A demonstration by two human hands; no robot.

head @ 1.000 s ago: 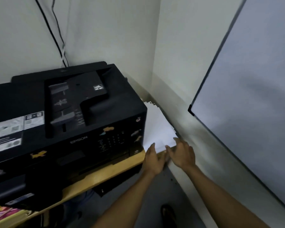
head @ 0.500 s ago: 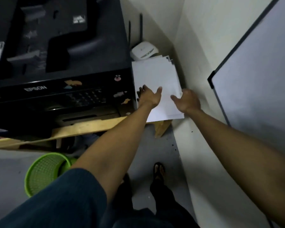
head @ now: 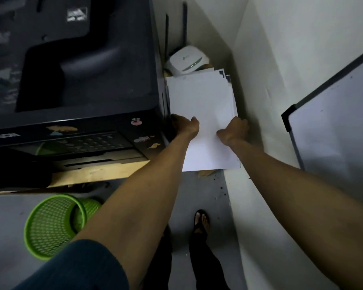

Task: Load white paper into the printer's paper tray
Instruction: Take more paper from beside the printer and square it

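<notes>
A stack of white paper [head: 201,101] lies on the wooden shelf in the gap between the black printer [head: 76,76] and the wall. My left hand [head: 186,126] grips the stack's left edge, thumb on top. On the right edge, my right hand [head: 235,128] holds the stack the same way. The stack's near end sticks out past the shelf's front edge. The printer's front panel and a closed slot [head: 96,162] face me at lower left.
A white router [head: 187,59] with two antennas stands behind the paper. The wooden shelf [head: 96,174] carries the printer. A green mesh basket [head: 52,225] lies on the floor. A whiteboard [head: 333,126] leans at right. My sandalled foot [head: 201,222] stands below.
The view has tilted down and closer. Both hands have slid from the stack's near end to grip its left and right edges.
</notes>
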